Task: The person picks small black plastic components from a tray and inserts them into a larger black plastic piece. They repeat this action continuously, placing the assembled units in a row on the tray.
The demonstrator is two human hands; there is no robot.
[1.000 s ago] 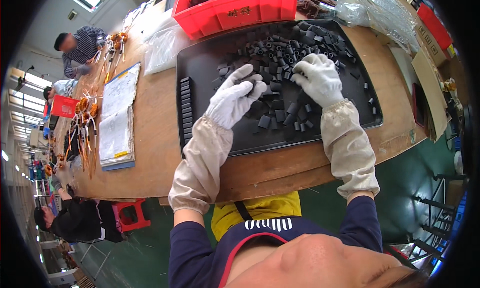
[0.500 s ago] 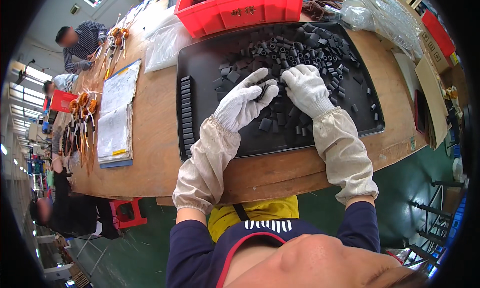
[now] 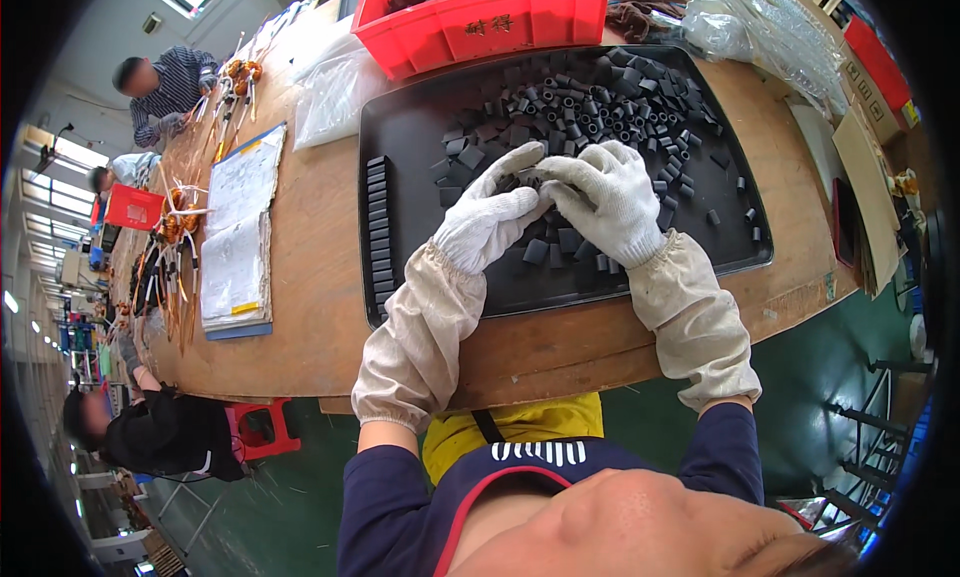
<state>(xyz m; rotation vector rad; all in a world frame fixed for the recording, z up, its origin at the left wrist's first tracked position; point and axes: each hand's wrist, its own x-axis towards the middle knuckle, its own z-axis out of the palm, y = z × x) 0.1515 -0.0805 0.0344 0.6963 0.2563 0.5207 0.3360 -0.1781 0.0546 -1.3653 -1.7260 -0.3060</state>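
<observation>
A black tray point(image 3: 410, 132) lies before me, with a heap of short black tube pieces point(image 3: 625, 117) spread over its middle and far right. Along its left side runs a neat column of black pieces point(image 3: 379, 239). Both hands wear white gloves and meet above the tray. My left hand point(image 3: 487, 220) is closed around a few small black tube pieces, partly hidden by the fingers. My right hand point(image 3: 606, 205) has its thumb and fingers pinched at the left hand's fingertips; what it grips, if anything, is hidden.
Behind the tray stands a red bin point(image 3: 490, 25) holding more black pieces. Clear plastic bags point(image 3: 340, 92) and a clipboard with papers point(image 3: 238, 232) lie to the left. Copper-coloured coils with wires point(image 3: 178, 222) are farther left, where other people sit. Cardboard sheets point(image 3: 862, 192) stand at right.
My right hand has turned and moved left from the heap to my left hand's fingertips. My left hand's fingers have drawn closer together. The co-worker at lower left has shifted.
</observation>
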